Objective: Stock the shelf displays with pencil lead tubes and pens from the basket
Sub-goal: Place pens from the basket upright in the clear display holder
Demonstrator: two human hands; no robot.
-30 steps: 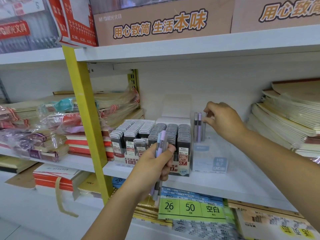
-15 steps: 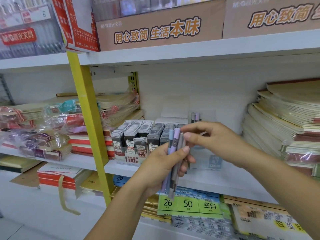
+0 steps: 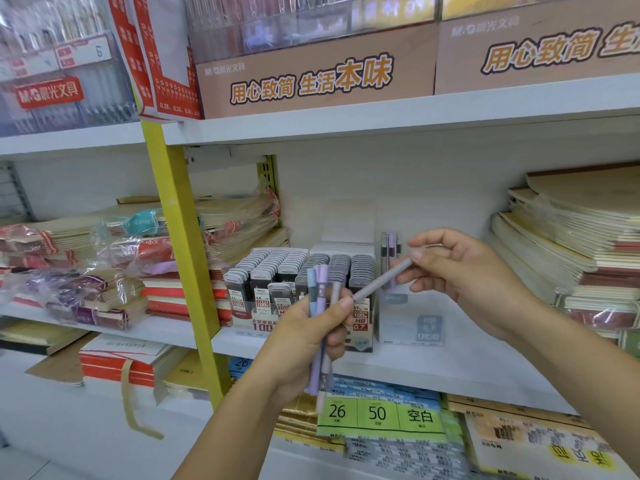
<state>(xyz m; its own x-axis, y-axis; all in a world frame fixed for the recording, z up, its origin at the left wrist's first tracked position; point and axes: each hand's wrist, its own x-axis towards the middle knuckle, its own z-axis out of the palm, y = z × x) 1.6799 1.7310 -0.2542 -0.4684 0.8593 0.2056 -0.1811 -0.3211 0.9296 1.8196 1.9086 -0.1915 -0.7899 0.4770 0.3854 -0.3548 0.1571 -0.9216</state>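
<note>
Grey pen (image 3: 381, 280), likely light and stiff, is pinched at its end by the right hand (image 3: 464, 282), other pens (image 3: 322, 284) gripped mid-barrel by the left hand (image 3: 304, 337).

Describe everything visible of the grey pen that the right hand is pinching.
The grey pen is slim, matte and plastic-looking, slightly blurred. It is tilted, its upper end to the right, pinched by the right hand. Its lower end reaches the thumb of the left hand, which grips more pastel pens. It hangs in front of the shelf's lead tube display.
</note>
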